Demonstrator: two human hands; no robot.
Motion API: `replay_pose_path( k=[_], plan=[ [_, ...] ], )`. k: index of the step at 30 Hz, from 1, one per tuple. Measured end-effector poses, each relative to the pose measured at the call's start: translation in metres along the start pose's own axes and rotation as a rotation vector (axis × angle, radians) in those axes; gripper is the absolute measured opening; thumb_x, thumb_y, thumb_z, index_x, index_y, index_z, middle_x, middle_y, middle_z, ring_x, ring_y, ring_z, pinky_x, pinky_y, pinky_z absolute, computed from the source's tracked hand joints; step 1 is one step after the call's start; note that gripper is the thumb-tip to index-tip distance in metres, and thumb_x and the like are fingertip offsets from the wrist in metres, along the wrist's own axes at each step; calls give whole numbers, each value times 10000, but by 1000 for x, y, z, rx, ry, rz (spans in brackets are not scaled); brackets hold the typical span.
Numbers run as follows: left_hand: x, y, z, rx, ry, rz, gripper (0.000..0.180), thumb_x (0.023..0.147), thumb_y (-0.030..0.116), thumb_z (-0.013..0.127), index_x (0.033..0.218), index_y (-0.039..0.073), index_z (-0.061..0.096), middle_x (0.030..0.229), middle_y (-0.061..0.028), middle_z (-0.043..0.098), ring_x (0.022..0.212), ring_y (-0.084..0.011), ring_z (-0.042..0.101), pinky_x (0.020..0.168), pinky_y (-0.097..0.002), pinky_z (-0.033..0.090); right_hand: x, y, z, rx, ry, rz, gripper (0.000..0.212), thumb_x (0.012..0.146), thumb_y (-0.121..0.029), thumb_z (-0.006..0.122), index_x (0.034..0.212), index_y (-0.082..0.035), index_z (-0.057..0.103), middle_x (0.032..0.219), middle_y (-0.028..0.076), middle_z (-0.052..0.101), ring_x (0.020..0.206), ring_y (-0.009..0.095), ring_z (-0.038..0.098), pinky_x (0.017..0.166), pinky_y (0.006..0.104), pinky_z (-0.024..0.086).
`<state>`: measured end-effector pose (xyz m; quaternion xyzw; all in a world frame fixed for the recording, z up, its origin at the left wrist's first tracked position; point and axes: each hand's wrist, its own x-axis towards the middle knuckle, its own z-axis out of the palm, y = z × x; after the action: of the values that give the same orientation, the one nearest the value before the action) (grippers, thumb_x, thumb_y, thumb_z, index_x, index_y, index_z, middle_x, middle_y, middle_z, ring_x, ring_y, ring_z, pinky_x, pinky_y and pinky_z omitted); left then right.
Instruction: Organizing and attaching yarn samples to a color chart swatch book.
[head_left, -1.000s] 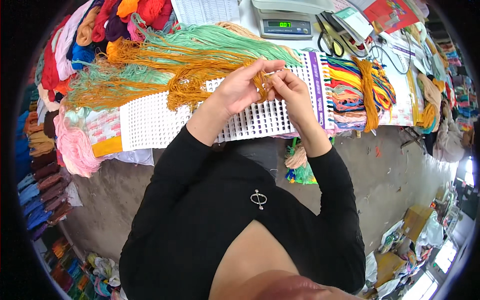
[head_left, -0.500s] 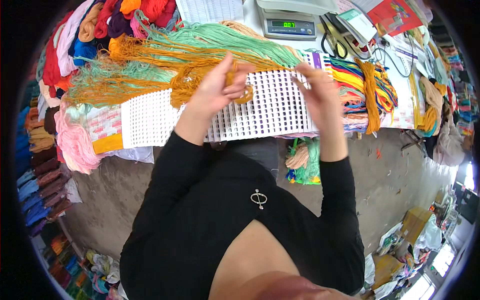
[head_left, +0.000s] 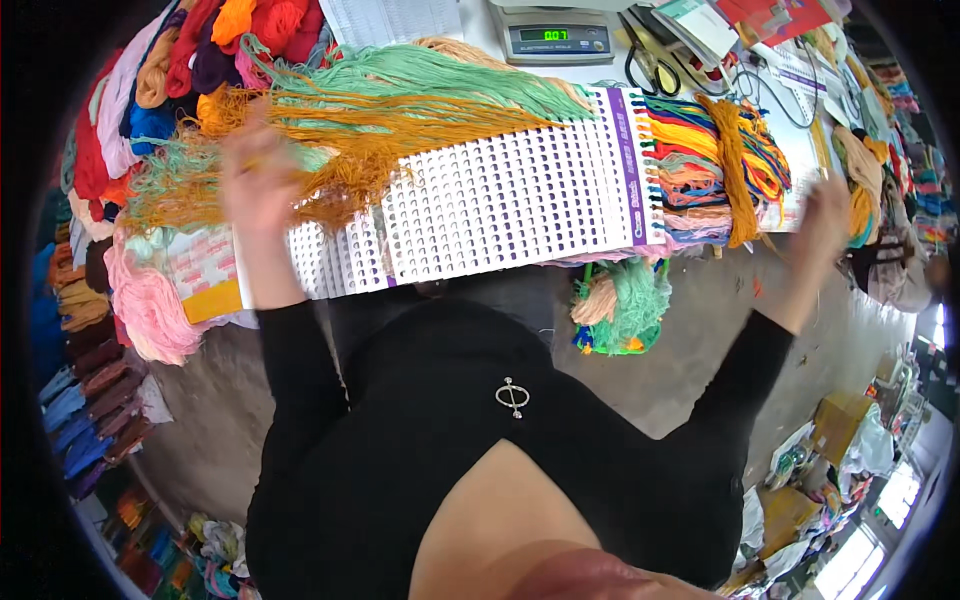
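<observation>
White punched thread cards (head_left: pixel 500 205) lie across the table in front of me, one with a purple strip along its right end. Loose ochre thread (head_left: pixel 420 128) trails over their far side and bunches into a tangle near the left part. Over the left end of this thread is my left hand (head_left: pixel 262 180), smeared by motion, so its fingers and any hold are unclear. My right hand (head_left: pixel 825 215) is far out to the right, past the knotted coloured threads (head_left: pixel 682 150), also blurred. A tied ochre hank (head_left: pixel 738 175) lies across those threads.
Mint green thread (head_left: pixel 430 80) spreads behind the ochre. Coloured skeins (head_left: pixel 285 30) are heaped at the far left, with a pink skein (head_left: pixel 155 290) at the near left corner. A digital scale (head_left: pixel 555 40) and black scissors (head_left: pixel 655 70) sit at the back. Threads hang below the table's front edge.
Both hands have moved apart, the left one leftward and the right one outward to the right. The ochre tangle has spread lower left, and more of the cards and purple strip shows.
</observation>
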<state>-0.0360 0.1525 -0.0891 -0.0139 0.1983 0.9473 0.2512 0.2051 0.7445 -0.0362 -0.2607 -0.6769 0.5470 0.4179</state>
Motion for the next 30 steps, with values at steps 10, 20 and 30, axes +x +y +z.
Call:
replay_pose_path(
  k=[10, 20, 30],
  plan=[
    [67, -242, 69, 302, 148, -741, 436, 954, 315, 337, 1206, -40, 369, 1228, -219, 400, 1055, -328, 517, 733, -342, 506, -89, 116, 190, -231, -836, 265, 172, 827, -173, 578, 860, -8, 609, 611, 4, 580, 493, 57, 500, 449, 198, 384],
    [91, -265, 72, 922, 40, -740, 323, 888, 261, 485, 1113, 29, 478, 1011, -78, 522, 699, -132, 582, 412, -191, 363, -87, 116, 197, -265, -803, 352, 196, 815, -204, 588, 839, -13, 623, 621, -6, 590, 487, 50, 494, 444, 197, 391],
    [119, -288, 59, 1203, 83, -529, 111, 787, 99, 545, 764, 20, 620, 675, -65, 630, 421, -72, 458, 351, -222, 292, -82, 108, 193, -213, -828, 406, 199, 790, -207, 616, 807, -8, 625, 605, -17, 551, 499, 50, 467, 454, 194, 365]
  ],
)
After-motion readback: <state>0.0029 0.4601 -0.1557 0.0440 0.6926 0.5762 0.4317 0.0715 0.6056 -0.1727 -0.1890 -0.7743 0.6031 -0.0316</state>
